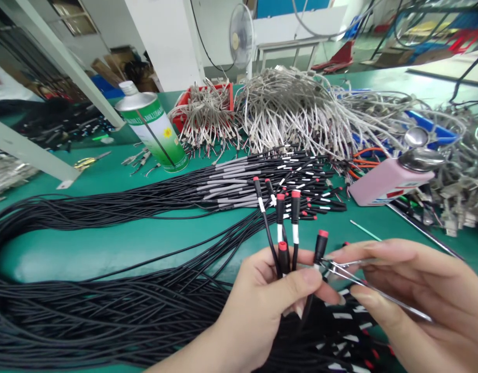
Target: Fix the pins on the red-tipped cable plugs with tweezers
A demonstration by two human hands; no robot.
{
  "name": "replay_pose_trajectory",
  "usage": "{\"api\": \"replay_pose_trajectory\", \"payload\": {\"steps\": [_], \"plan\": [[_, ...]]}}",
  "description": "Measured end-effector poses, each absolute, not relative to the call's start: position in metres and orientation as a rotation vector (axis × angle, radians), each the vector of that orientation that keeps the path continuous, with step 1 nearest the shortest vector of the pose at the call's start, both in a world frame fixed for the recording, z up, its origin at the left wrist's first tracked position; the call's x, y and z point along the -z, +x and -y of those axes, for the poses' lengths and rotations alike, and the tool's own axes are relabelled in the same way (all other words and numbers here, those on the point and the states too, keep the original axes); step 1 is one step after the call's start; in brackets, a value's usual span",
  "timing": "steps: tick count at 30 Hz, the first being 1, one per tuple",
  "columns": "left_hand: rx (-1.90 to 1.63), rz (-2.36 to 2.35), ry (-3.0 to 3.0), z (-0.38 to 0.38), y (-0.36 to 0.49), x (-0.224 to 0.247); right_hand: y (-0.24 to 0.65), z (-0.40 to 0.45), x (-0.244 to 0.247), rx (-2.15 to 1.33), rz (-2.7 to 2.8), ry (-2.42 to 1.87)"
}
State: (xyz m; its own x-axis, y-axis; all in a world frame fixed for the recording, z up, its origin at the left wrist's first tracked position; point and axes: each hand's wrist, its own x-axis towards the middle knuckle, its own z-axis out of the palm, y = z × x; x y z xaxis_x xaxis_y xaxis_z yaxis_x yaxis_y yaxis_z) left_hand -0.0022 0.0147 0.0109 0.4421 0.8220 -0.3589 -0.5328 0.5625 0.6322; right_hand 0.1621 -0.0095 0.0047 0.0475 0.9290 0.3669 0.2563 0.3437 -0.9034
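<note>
Right hand (pixel 429 274) pinches tweezers (pixel 404 305), tips near one plug (pixel 320 246). Left hand (pixel 268 298) grasps black cables (pixel 267 233), plugs upright above green surface (pixel 172 248). Cables likely light, bendable; plugs likely stiff. Best hold: just below red caps (pixel 295 194).

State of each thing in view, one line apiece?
Left hand: closed on red-tipped cables
Right hand: holding metal tool
Metal tool: tip at one red-tipped cable
Green can: upright, white cap on
Pink bottle: standing
Red bin: heaped with grey cables
Fan: standing, spin unclear
</note>
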Motion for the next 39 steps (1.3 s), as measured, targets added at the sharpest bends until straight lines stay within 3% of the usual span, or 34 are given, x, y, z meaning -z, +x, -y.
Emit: {"api": "replay_pose_trajectory", "payload": {"steps": [7,13,19,39], "plan": [[-0.863,-0.733,0.495,-0.015,-0.002,-0.012,0.170,0.005,-0.004,-0.707,1.610,-1.100],[-0.852,-0.801,0.524,-0.014,-0.001,-0.014,0.163,-0.004,-0.016,-0.645,1.220,-1.325],[-0.817,-0.850,0.578,-0.014,-0.001,-0.014,0.173,-0.024,-0.015,-0.823,1.532,-1.213],[-0.797,-0.927,0.583,-0.013,0.002,-0.010,0.172,-0.026,-0.020,-0.973,1.488,-1.124]]}}
